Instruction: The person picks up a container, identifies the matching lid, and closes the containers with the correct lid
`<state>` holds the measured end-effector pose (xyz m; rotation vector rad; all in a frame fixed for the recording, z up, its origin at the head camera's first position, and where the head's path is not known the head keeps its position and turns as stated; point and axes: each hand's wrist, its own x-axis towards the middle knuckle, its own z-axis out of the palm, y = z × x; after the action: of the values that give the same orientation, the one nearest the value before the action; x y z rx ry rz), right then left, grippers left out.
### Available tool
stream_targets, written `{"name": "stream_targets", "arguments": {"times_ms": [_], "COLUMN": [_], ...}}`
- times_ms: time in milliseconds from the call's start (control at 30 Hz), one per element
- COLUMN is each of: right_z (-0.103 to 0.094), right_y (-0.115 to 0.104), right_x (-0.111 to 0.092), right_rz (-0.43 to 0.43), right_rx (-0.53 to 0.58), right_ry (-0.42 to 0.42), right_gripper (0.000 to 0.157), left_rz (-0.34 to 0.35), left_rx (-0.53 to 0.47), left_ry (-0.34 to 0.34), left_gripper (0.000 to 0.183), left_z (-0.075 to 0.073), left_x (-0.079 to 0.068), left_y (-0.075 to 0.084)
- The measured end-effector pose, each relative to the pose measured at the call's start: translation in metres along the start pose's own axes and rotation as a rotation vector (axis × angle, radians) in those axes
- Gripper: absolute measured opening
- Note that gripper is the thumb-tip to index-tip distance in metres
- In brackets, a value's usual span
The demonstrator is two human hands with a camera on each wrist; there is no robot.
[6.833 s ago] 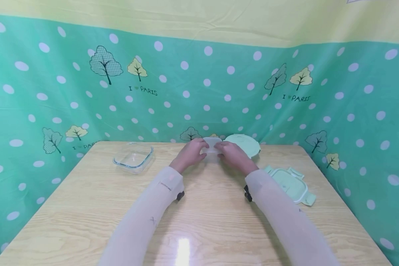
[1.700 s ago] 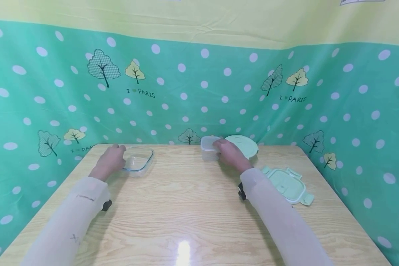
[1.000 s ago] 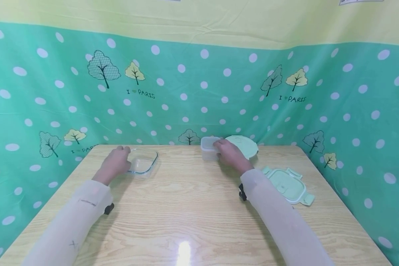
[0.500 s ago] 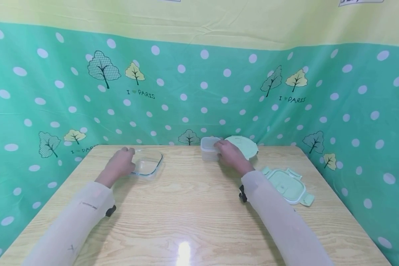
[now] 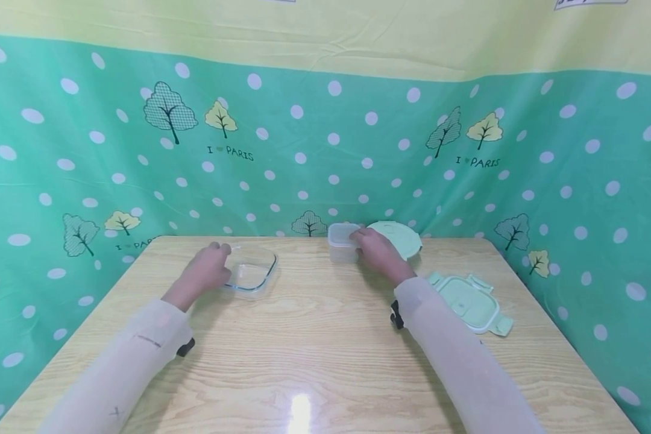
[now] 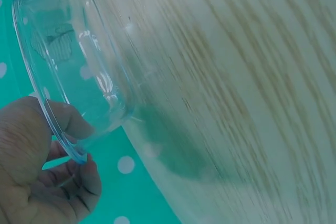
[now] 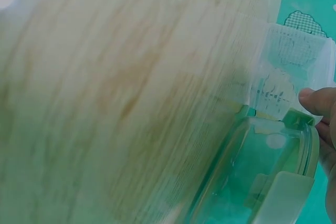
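On the left part of the table, my left hand (image 5: 208, 268) pinches the rim of a clear glass food container (image 5: 251, 277), which has no lid on it. In the left wrist view, the thumb and fingers (image 6: 90, 179) close on one corner of this glass container (image 6: 79, 61). Near the back centre, my right hand (image 5: 381, 253) grips the right edge of a small translucent plastic container (image 5: 342, 246). The right wrist view puts the thumb against the wall of the small container (image 7: 286, 72); the other fingers are partly hidden behind its edge.
Right behind my right hand stands a glass container with a rounded pale green lid (image 5: 404, 236). A loose pale green lid with clip flaps (image 5: 469, 301) lies on the wooden table (image 5: 282, 355) at the right. A polka-dot curtain (image 5: 282, 144) borders the table.
My left hand left the small plastic container, took hold of the glass container's rim, and has moved it rightward and slightly nearer. My right hand stays at the small container.
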<state>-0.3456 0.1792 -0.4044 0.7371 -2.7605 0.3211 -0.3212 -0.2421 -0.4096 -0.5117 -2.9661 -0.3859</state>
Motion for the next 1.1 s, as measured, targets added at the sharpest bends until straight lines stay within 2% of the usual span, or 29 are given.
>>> {"name": "stream_targets", "arguments": {"times_ms": [467, 1100], "right_z": [0.001, 0.001], "right_y": [0.001, 0.001], "right_x": [0.002, 0.002], "right_rz": [0.009, 0.026], "right_rx": [-0.016, -0.009], "right_ry": [-0.002, -0.026], "right_gripper": [0.035, 0.035], "left_rz": [0.048, -0.007], "left_rx": [-0.025, -0.053], "left_ry": [0.018, 0.032], "left_gripper": [0.052, 0.051], "left_z": [0.005, 0.013], "left_x": [-0.002, -0.006], "left_y": [0.028, 0.060]}}
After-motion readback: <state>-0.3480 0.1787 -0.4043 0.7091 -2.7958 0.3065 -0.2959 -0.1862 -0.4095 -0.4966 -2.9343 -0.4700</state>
